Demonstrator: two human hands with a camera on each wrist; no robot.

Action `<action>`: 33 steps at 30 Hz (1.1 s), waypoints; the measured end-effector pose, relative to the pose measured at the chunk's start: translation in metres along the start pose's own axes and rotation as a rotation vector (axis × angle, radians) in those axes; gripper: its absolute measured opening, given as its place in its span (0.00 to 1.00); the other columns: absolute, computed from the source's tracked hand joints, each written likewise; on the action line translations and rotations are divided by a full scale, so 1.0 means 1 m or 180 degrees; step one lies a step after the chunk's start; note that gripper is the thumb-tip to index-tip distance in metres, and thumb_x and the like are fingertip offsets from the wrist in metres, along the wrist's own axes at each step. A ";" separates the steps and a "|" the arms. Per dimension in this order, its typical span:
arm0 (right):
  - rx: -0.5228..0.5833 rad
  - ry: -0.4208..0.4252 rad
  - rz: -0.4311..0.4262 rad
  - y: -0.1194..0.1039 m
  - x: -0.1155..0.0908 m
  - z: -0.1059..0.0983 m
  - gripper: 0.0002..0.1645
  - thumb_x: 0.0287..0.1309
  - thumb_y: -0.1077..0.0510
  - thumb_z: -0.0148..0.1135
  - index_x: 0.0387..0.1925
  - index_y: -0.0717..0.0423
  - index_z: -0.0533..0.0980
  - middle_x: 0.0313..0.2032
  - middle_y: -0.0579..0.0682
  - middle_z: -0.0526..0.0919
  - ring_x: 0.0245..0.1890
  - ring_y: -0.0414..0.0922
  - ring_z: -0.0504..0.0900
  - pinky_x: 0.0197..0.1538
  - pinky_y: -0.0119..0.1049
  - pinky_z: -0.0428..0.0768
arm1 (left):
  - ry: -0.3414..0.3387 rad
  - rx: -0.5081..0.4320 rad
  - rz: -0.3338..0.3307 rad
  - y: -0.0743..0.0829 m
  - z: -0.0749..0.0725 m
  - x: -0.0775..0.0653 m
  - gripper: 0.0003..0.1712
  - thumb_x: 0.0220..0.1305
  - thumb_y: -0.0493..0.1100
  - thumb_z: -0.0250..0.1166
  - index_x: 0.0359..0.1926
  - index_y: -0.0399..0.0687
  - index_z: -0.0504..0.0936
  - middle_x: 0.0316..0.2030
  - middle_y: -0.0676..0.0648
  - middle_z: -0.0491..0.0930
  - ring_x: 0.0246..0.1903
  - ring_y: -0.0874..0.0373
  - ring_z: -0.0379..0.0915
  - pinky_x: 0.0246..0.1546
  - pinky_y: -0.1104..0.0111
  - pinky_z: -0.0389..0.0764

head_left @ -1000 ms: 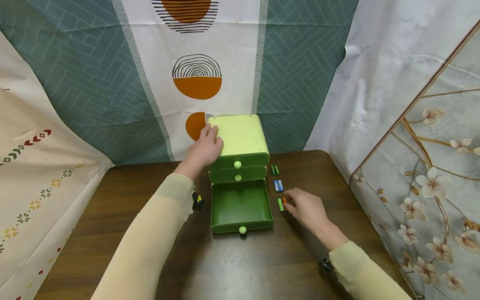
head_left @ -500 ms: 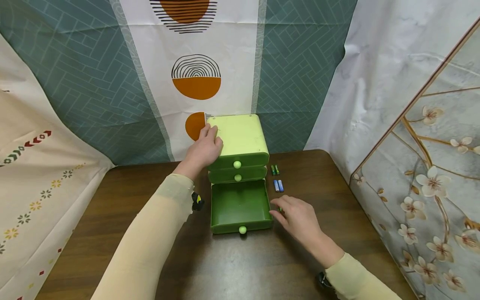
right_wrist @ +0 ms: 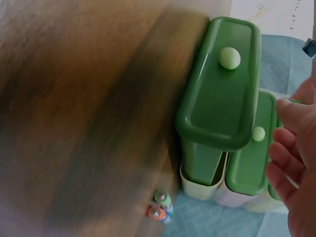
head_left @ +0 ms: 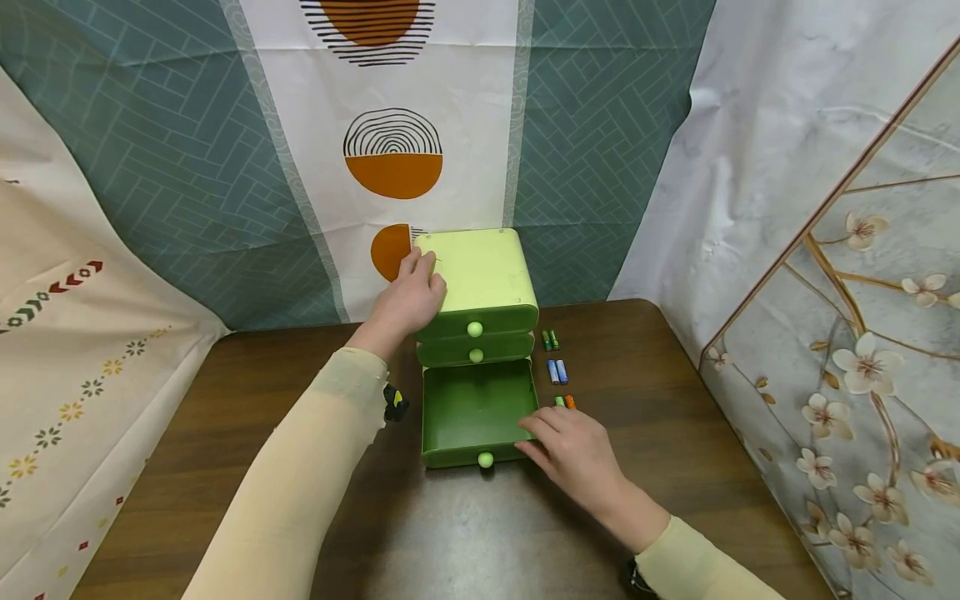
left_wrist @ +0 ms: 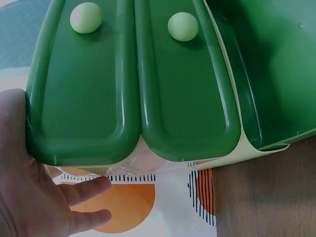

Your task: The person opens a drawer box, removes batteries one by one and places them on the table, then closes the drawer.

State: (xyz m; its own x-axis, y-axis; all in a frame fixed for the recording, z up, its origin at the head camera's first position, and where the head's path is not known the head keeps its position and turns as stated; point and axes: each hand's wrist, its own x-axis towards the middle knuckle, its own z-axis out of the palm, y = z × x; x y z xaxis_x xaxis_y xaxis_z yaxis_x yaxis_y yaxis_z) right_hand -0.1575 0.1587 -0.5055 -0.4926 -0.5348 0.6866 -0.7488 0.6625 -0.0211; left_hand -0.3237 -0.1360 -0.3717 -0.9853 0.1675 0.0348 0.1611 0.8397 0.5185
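A small chest of drawers point(head_left: 483, 271) with a pale yellow-green top stands against the back cloth. Its bottom drawer point(head_left: 453, 458) is pulled out, and the two drawers above it are in. My left hand point(head_left: 405, 304) rests on the chest's upper left edge, thumb on the top and some fingers extended along the side. My right hand point(head_left: 573, 454) is over the bottom drawer's front right corner, thumb and fingers apart. I see nothing held in it. Just behind it lie a light green battery point(head_left: 559, 402) and an orange battery point(head_left: 570, 402), partly hidden by the hand.
Further back on the brown table point(head_left: 645, 358) are a blue pair of batteries point(head_left: 557, 372) and a dark green pair point(head_left: 551, 340), right of the chest. Round knobs point(head_left: 486, 459) stick out from the drawer fronts. Patterned cloths hang at the back and both sides.
My right hand has moved left and towards me, from the green and orange batteries to the drawer's front corner. Both batteries stay on the table. My left hand has not moved.
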 end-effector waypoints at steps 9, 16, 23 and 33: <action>0.0152 -0.0002 -0.0298 -0.015 0.000 0.011 0.20 0.51 0.56 0.91 0.44 0.51 0.90 0.40 0.41 0.89 0.37 0.40 0.87 0.39 0.36 0.87 | 0.0023 0.0007 0.0025 0.000 0.000 0.000 0.39 0.87 0.56 0.33 0.91 0.49 0.47 0.90 0.44 0.33 0.83 0.36 0.54 0.74 0.40 0.67; 0.0195 -0.0004 -0.0502 -0.027 0.000 0.022 0.20 0.51 0.56 0.91 0.45 0.50 0.90 0.39 0.39 0.89 0.36 0.39 0.87 0.40 0.34 0.85 | 0.0023 -0.0014 0.0022 -0.001 0.000 0.000 0.39 0.87 0.56 0.33 0.91 0.50 0.47 0.90 0.45 0.33 0.83 0.36 0.54 0.73 0.40 0.68; 0.0138 -0.0024 -0.0624 -0.033 0.001 0.029 0.19 0.51 0.54 0.91 0.44 0.50 0.90 0.39 0.40 0.90 0.36 0.39 0.88 0.42 0.34 0.87 | 0.0028 -0.0010 0.0008 -0.001 0.000 0.000 0.40 0.87 0.56 0.33 0.91 0.50 0.47 0.90 0.45 0.32 0.83 0.36 0.55 0.73 0.39 0.68; 0.0032 -0.0223 -0.0421 -0.035 -0.003 0.040 0.15 0.54 0.54 0.89 0.40 0.51 0.90 0.36 0.41 0.92 0.34 0.39 0.90 0.39 0.35 0.88 | 0.0025 -0.0008 0.0000 -0.001 0.001 0.001 0.39 0.87 0.56 0.33 0.91 0.51 0.47 0.90 0.45 0.32 0.83 0.36 0.54 0.73 0.39 0.68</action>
State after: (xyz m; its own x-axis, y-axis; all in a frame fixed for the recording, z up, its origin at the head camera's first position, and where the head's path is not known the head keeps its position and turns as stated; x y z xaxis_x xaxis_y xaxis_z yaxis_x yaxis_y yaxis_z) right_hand -0.1471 0.1160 -0.5355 -0.4188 -0.6526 0.6315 -0.8134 0.5787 0.0587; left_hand -0.3249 -0.1362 -0.3731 -0.9857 0.1634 0.0417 0.1610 0.8384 0.5207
